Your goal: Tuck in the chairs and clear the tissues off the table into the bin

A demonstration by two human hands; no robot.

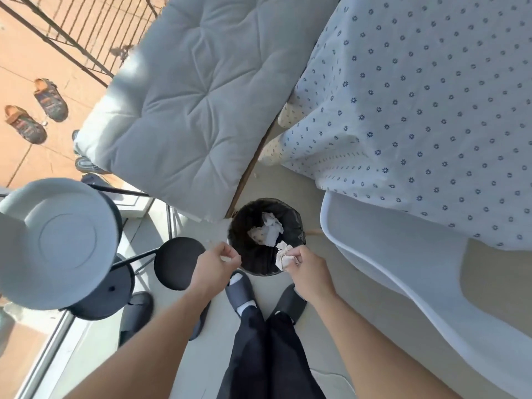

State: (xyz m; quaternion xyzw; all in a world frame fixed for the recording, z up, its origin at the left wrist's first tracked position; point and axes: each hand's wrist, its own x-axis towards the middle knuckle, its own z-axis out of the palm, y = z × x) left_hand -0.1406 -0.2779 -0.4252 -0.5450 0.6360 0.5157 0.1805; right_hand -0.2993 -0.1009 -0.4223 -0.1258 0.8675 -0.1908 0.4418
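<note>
Much of the scene is getting cut off: the table under the patterned cloth [431, 110] is running out of the upper right of the frame, and only part of a white chair [403, 269] is showing at the right. The left hand [214, 262] is curling closed at centre frame; whether it is pinching anything is hard to make out. The right hand [306, 267] is gripping a crumpled tissue [283, 256] over the near rim of the black-lined bin [247, 246], where another tissue [267, 230] is lying inside. A grey cushion [184, 105] is filling the upper middle, and pale floor [201, 223] is showing around the bin.
</note>
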